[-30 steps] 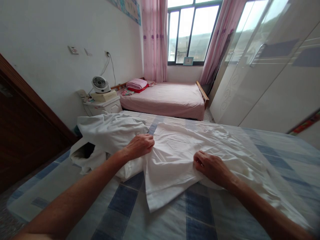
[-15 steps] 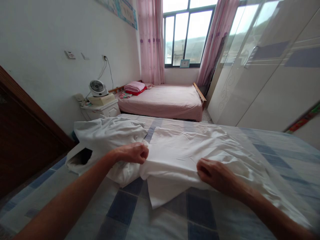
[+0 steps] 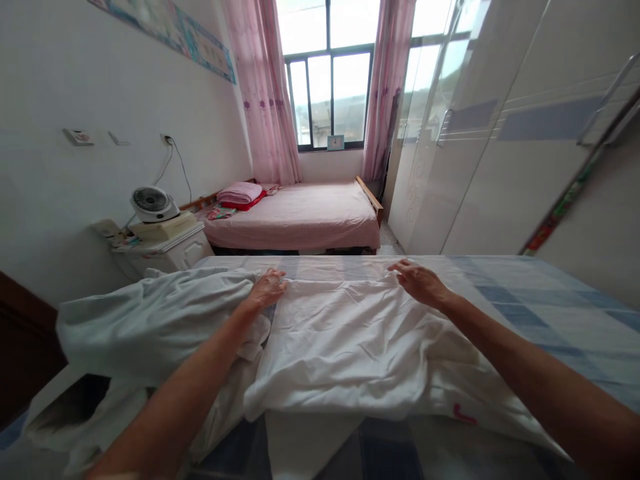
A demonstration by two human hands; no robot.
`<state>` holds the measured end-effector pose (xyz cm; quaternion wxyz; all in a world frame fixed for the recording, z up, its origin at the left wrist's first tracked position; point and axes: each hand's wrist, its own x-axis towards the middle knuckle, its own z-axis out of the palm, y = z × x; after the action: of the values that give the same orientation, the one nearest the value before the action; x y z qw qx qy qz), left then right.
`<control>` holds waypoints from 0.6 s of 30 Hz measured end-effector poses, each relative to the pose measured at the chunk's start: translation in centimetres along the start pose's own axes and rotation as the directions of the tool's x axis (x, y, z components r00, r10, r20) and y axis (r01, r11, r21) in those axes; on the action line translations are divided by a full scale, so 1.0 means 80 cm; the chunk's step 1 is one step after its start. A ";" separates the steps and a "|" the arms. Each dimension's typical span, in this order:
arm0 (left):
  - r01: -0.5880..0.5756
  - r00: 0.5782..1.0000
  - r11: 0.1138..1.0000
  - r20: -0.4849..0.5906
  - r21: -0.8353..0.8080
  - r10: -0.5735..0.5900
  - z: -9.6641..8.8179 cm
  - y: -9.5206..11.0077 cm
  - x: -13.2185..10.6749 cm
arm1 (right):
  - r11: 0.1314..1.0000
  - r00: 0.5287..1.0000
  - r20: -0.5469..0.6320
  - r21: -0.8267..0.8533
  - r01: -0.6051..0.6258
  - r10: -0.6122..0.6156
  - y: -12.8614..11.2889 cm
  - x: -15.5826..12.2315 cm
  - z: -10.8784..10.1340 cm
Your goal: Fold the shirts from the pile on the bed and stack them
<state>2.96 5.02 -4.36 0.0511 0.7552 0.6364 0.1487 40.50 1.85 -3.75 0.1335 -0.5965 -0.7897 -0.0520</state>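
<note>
A white cloth, wrinkled and partly folded, lies in front of me on the bed, a flap of it hanging toward me. My left hand is at its far left corner, fingers stretched and slightly apart, touching the cloth. At the far right corner, my right hand has its fingers extended and a little spread, their tips by the edge. Left of the cloth is a heap of white fabric with a dark opening, partly behind my left forearm. A small red mark shows on the white fabric near the right.
Blue-and-white checked bedding covers the near bed. Beyond it stands a second bed with a pink sheet. A fan sits on a box on the white nightstand at left. White wardrobes line the right side.
Both hands have moved away from me, from the cloth's near part to its far corners, and their closed fingers have opened out. The view has shifted right and lower over the bed.
</note>
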 end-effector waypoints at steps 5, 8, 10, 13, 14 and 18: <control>-0.044 0.998 0.999 0.033 -0.027 0.044 0.019 0.001 0.026 | 0.992 0.995 0.064 -0.101 0.078 -0.072 0.025 0.046 0.038; -0.017 0.998 0.999 0.063 -0.049 0.020 0.018 0.002 0.029 | 0.988 0.993 0.045 -0.101 0.115 -0.111 0.030 0.056 0.042; 0.005 0.998 0.997 0.058 -0.074 -0.001 0.018 0.001 0.030 | 0.994 0.997 -0.050 -0.090 0.059 -0.064 0.034 0.058 0.037; 0.044 0.999 0.991 0.011 -0.126 -0.043 0.017 -0.003 0.030 | 0.993 0.980 -0.181 -0.069 -0.099 0.085 0.039 0.057 0.029; 0.061 0.998 0.985 0.001 -0.158 -0.062 0.017 -0.004 0.029 | 0.990 0.979 -0.171 -0.062 -0.126 0.114 0.039 0.056 0.027; 0.179 0.984 0.831 0.116 -0.527 -0.139 0.015 0.002 0.021 | 0.991 0.992 -0.020 -0.039 -0.129 0.129 0.036 0.053 0.030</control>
<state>3.68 6.79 -5.17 0.2948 0.6603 0.6279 0.2877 41.85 7.22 -5.08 0.1313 -0.6484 -0.7472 -0.0643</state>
